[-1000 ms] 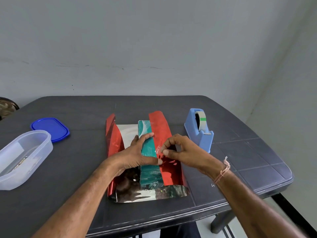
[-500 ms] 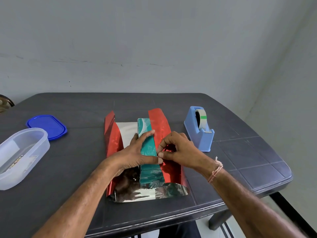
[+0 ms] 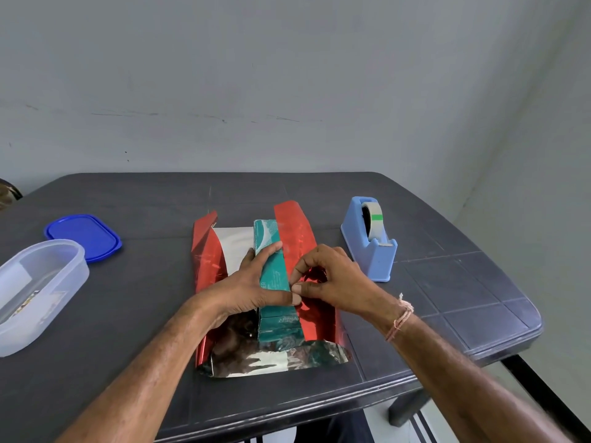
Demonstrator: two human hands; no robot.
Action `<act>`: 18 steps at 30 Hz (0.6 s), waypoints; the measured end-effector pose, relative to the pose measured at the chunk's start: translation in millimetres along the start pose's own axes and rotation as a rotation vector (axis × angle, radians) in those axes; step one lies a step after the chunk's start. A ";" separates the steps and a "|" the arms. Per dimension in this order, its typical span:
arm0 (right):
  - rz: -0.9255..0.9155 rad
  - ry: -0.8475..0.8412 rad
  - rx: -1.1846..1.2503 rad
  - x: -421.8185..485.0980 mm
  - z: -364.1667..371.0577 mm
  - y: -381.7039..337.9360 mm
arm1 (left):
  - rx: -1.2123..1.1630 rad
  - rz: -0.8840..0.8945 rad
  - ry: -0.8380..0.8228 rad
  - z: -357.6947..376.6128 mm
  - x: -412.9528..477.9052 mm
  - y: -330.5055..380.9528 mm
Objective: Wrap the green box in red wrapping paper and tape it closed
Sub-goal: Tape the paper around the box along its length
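On my feed I count one green box [image 3: 272,276]. It lies lengthwise on the middle of one sheet of red wrapping paper [image 3: 294,231], silver side up, on the dark table [image 3: 447,298]. The sheet's two long sides are raised. The flap right of the box is folded over onto its top and covers the right part of it. The flap left of the box stands up, apart from it. The sheet's near end curls up just in front of the box, shiny side showing.

I see two hands, both at the box, their thumbs touching. The left hand [image 3: 246,286] grips the box, thumb laid across the top and fingers down its left side. The right hand [image 3: 332,279] pinches the edge of the folded flap with thumb and forefinger, where it meets the box top. I cannot tell whether any tape sits under those fingertips. One string bracelet [image 3: 401,314] circles the right wrist.

Right of the box, near but apart, stands one blue tape dispenser [image 3: 371,251] carrying one roll [image 3: 372,219]. Well left of the box lie one blue lid [image 3: 83,236] and, just beside it, one open clear tub [image 3: 41,282].
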State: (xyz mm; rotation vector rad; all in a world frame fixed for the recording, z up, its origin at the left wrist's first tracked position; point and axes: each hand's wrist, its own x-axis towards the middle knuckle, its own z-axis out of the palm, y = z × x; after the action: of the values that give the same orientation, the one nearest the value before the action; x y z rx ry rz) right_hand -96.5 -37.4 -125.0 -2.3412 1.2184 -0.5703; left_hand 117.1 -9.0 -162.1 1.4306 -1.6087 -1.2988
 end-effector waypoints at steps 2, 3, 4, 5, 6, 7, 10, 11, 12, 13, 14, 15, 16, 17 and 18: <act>-0.005 0.000 -0.016 1.4 -0.1 0.4 | -0.001 -0.004 -0.003 -0.6 0.0 -0.3; -0.010 0.000 -0.024 2.3 -0.2 0.9 | -0.002 -0.005 -0.003 -0.8 0.1 -0.5; -0.015 0.001 -0.032 3.0 -0.3 0.9 | -0.002 -0.007 -0.004 -0.8 0.1 -0.5; -0.021 0.000 -0.040 3.7 -0.4 0.8 | -0.004 -0.010 -0.006 -0.6 -0.1 -0.6; -0.022 -0.001 -0.050 3.8 -1.3 0.0 | -0.002 -0.010 -0.007 -0.6 0.0 -0.3; -0.022 -0.003 -0.060 4.6 -1.6 -0.3 | -0.003 -0.010 -0.007 -0.7 -0.3 -0.7; -0.006 -0.034 -0.065 7.9 -4.2 -0.6 | 0.003 -0.013 -0.006 -1.4 -0.1 -0.5; -0.006 -0.050 -0.064 9.4 -5.6 -0.2 | 0.005 -0.012 -0.004 -1.5 0.1 -0.5; -0.007 -0.065 -0.056 10.7 -7.4 -0.6 | 0.007 -0.011 -0.003 -1.6 0.1 -0.7; -0.008 -0.077 -0.031 12.1 -9.6 -1.2 | 0.008 -0.011 -0.002 -1.6 0.1 -0.7; -0.001 -0.085 0.008 13.3 -12.0 -1.8 | 0.010 -0.011 -0.001 -1.5 0.0 -0.1; 0.010 -0.094 0.052 14.2 -14.6 -2.3 | 0.011 -0.010 -0.001 -0.9 -0.5 0.7; 0.021 -0.097 0.081 14.5 -16.9 -3.3 | 0.013 -0.007 0.000 -0.9 -0.7 1.2; 0.027 -0.096 0.095 14.9 -17.8 -4.2 | 0.014 -0.005 0.001 -0.8 -0.8 1.4; 0.027 -0.093 0.093 15.0 -17.6 -5.4 | 0.016 -0.006 0.003 -1.0 -0.9 1.9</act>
State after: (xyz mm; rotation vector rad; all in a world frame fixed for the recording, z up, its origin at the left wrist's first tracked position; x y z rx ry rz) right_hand -94.6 -50.4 -105.3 -2.2444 1.1543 -0.4925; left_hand 117.5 -8.5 -159.9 1.4471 -1.6170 -1.2895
